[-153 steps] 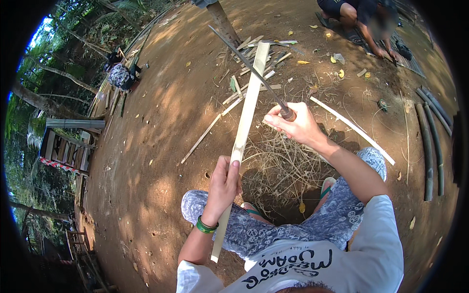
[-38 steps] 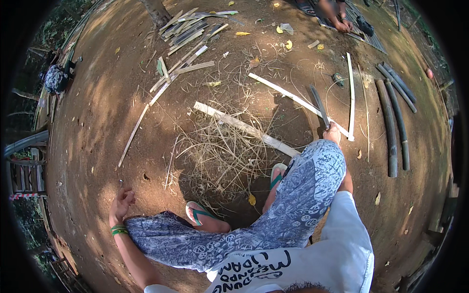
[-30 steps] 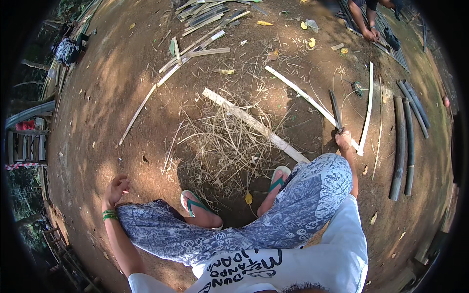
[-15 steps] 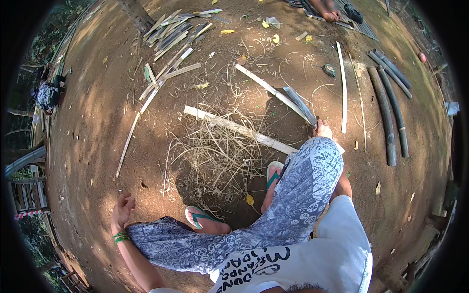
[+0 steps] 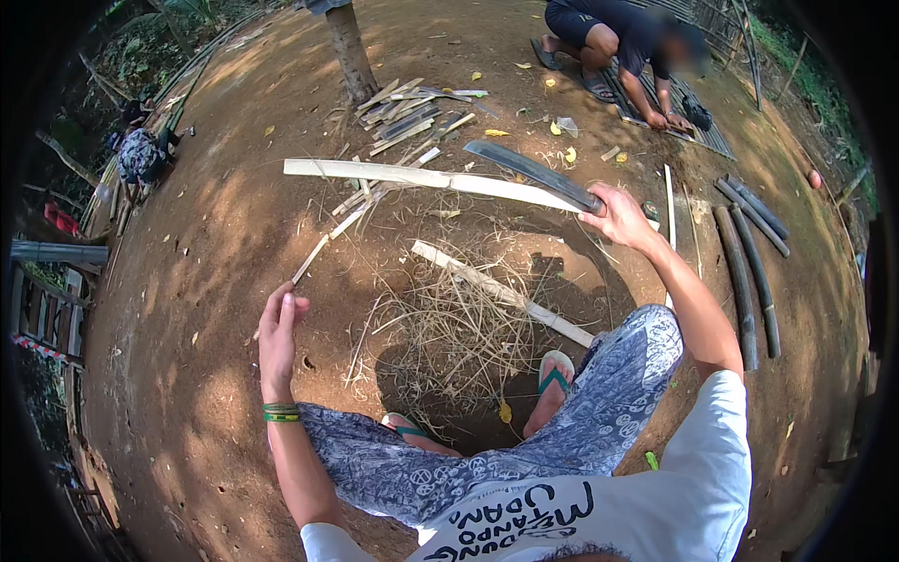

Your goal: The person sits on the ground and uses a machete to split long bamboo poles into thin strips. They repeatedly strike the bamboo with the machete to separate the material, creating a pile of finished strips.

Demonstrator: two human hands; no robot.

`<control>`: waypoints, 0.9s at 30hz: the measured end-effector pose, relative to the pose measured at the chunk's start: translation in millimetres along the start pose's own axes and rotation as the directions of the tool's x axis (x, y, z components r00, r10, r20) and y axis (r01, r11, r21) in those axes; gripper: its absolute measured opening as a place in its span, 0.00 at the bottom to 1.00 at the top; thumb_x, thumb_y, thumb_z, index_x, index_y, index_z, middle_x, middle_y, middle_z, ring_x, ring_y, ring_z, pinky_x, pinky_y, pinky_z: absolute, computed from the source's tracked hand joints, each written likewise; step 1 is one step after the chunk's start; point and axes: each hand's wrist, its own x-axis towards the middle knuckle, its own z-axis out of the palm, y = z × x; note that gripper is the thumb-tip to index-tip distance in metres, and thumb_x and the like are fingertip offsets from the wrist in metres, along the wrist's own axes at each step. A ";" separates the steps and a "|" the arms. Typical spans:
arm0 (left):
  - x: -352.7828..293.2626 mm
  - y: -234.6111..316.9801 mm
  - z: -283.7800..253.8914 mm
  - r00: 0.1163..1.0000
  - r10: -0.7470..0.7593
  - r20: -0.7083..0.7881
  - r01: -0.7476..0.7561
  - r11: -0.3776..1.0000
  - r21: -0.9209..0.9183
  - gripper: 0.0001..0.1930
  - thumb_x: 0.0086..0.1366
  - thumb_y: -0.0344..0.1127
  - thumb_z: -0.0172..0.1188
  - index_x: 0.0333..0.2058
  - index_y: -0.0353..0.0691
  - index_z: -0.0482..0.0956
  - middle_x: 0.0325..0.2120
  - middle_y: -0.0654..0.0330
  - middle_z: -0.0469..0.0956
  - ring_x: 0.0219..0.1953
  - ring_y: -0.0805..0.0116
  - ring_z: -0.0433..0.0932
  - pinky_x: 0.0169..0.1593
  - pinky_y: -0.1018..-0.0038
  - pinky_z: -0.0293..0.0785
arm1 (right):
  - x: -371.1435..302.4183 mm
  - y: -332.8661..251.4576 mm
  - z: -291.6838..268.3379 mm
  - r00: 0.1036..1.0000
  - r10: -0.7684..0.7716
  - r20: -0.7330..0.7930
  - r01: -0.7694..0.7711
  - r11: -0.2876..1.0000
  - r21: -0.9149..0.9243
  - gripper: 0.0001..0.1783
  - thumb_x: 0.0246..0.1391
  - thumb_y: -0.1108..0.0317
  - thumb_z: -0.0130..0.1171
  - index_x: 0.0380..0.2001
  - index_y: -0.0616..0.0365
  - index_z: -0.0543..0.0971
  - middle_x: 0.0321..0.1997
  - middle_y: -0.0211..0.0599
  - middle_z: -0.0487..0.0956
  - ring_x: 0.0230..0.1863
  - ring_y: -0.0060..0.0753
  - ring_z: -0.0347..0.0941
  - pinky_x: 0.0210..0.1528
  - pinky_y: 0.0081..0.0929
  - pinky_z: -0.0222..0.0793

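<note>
My right hand (image 5: 622, 219) grips the dark handle of a machete (image 5: 534, 169) together with one end of a long pale bamboo strip (image 5: 375, 171). The blade points up and to the left, and the strip reaches far left just below it, raised above the ground. My left hand (image 5: 278, 332) is off to the left above the ground, its thumb apart from the fingers, with nothing seen in it. A thin pale strip (image 5: 328, 241) on the ground runs behind its fingertips. Another bamboo strip (image 5: 468, 273) lies over a heap of shavings (image 5: 449, 337) before my sandalled feet.
Split bamboo pieces (image 5: 403, 117) are piled by a tree trunk (image 5: 351, 56). Dark bamboo poles (image 5: 735, 281) lie at the right, near a flat pale strip (image 5: 670, 225). Farther back, a person (image 5: 637, 47) crouches, hands at a slatted bamboo panel (image 5: 721, 140).
My right hand has risen from beside my knee, lifting the machete and bamboo strip forward. My left hand has moved up and inward. The view has tilted up, showing more of the other person.
</note>
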 end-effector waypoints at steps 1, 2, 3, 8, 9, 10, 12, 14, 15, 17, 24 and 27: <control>7.2 4.8 1.2 1.000 0.017 -0.010 -0.018 0.984 -0.180 0.31 0.76 0.53 0.50 0.64 0.30 0.66 0.45 0.55 0.80 0.50 0.67 0.78 0.57 0.69 0.74 | 9.6 -21.1 3.9 0.999 -0.051 -0.010 0.051 0.995 0.080 0.21 0.49 0.62 0.70 0.41 0.63 0.77 0.35 0.47 0.77 0.38 0.53 0.77 0.42 0.45 0.70; 12.4 16.3 2.8 0.997 0.032 -0.065 -0.052 0.945 -0.322 0.36 0.75 0.57 0.48 0.66 0.29 0.61 0.49 0.52 0.78 0.53 0.63 0.77 0.59 0.66 0.73 | 16.5 -44.2 10.6 0.997 -0.071 0.005 0.068 0.981 0.183 0.21 0.48 0.61 0.71 0.41 0.63 0.78 0.32 0.44 0.76 0.34 0.45 0.75 0.39 0.42 0.69; 16.9 28.2 2.2 0.991 0.043 -0.123 -0.095 0.885 -0.455 0.42 0.74 0.62 0.47 0.68 0.27 0.55 0.54 0.49 0.75 0.56 0.59 0.75 0.62 0.63 0.71 | 21.9 -67.1 18.2 0.994 -0.097 0.053 0.078 0.957 0.281 0.21 0.48 0.59 0.72 0.38 0.62 0.77 0.29 0.40 0.74 0.30 0.36 0.71 0.36 0.37 0.67; 20.4 97.5 -16.4 0.851 0.221 -0.476 -0.525 0.364 -0.769 0.46 0.71 0.66 0.49 0.69 0.30 0.51 0.59 0.46 0.70 0.61 0.52 0.71 0.67 0.56 0.66 | -2.1 -144.1 75.1 0.957 -0.152 0.248 0.009 0.869 0.495 0.18 0.50 0.60 0.74 0.33 0.60 0.77 0.26 0.31 0.72 0.27 0.25 0.65 0.31 0.30 0.63; 15.6 106.9 -20.2 0.828 0.242 -0.505 -0.556 0.251 -0.792 0.45 0.70 0.66 0.50 0.69 0.32 0.53 0.58 0.47 0.70 0.61 0.52 0.70 0.68 0.55 0.64 | -12.1 -149.7 90.6 0.951 -0.174 0.257 0.008 0.842 0.540 0.17 0.50 0.61 0.74 0.32 0.60 0.77 0.26 0.31 0.72 0.26 0.23 0.65 0.30 0.29 0.63; 9.7 110.6 -25.1 0.834 0.231 -0.501 -0.551 0.325 -0.768 0.43 0.71 0.65 0.50 0.67 0.33 0.55 0.54 0.49 0.72 0.58 0.54 0.72 0.67 0.56 0.65 | -18.1 -158.5 103.2 0.933 -0.187 0.307 -0.012 0.838 0.546 0.17 0.50 0.62 0.74 0.33 0.61 0.77 0.26 0.31 0.73 0.27 0.23 0.66 0.31 0.28 0.64; -0.3 114.6 -28.0 0.857 0.197 -0.477 -0.510 0.461 -0.726 0.38 0.72 0.62 0.50 0.65 0.35 0.59 0.47 0.54 0.75 0.51 0.59 0.75 0.64 0.58 0.68 | -32.8 -169.1 122.6 0.904 -0.179 0.389 -0.072 0.832 0.550 0.17 0.50 0.63 0.74 0.34 0.62 0.78 0.27 0.31 0.74 0.28 0.23 0.68 0.34 0.28 0.67; -10.8 106.5 -29.7 0.864 0.207 -0.460 -0.503 0.422 -0.754 0.24 0.77 0.56 0.46 0.55 0.40 0.68 0.26 0.68 0.65 0.29 0.74 0.66 0.45 0.70 0.70 | -45.5 -173.6 137.8 0.883 -0.150 0.445 -0.137 0.824 0.550 0.18 0.49 0.63 0.75 0.36 0.62 0.79 0.27 0.31 0.75 0.30 0.23 0.70 0.37 0.28 0.70; -19.0 104.5 -27.3 0.862 0.172 -0.477 -0.503 0.406 -0.763 0.22 0.78 0.54 0.44 0.50 0.40 0.71 0.23 0.71 0.60 0.24 0.77 0.60 0.38 0.74 0.68 | -50.7 -175.5 143.6 0.885 -0.140 0.445 -0.112 0.863 0.494 0.17 0.49 0.64 0.75 0.38 0.62 0.81 0.27 0.31 0.77 0.33 0.23 0.74 0.40 0.27 0.72; -37.5 107.4 -22.6 0.845 0.140 -0.517 -0.528 0.379 -0.760 0.20 0.78 0.54 0.44 0.45 0.41 0.71 0.22 0.71 0.57 0.23 0.78 0.57 0.35 0.75 0.64 | -58.5 -183.2 155.1 0.871 -0.069 0.487 -0.207 0.847 0.489 0.19 0.49 0.66 0.74 0.41 0.65 0.80 0.32 0.33 0.77 0.35 0.24 0.75 0.41 0.26 0.72; -81.0 109.2 33.4 0.725 0.289 -0.626 -0.673 0.493 -0.552 0.20 0.79 0.53 0.41 0.40 0.42 0.69 0.21 0.70 0.57 0.25 0.74 0.60 0.39 0.69 0.68 | -91.2 -187.1 209.2 0.981 0.172 0.094 -0.184 0.647 0.740 0.23 0.47 0.77 0.67 0.47 0.73 0.74 0.41 0.35 0.75 0.37 0.24 0.74 0.44 0.22 0.71; -93.3 92.1 71.1 0.681 0.379 -0.627 -0.706 0.566 -0.425 0.19 0.79 0.52 0.39 0.41 0.41 0.66 0.24 0.66 0.60 0.29 0.71 0.63 0.46 0.63 0.70 | -108.2 -196.7 220.3 0.964 0.223 0.143 -0.240 0.504 0.829 0.20 0.50 0.78 0.66 0.46 0.71 0.74 0.39 0.34 0.74 0.37 0.25 0.75 0.42 0.23 0.74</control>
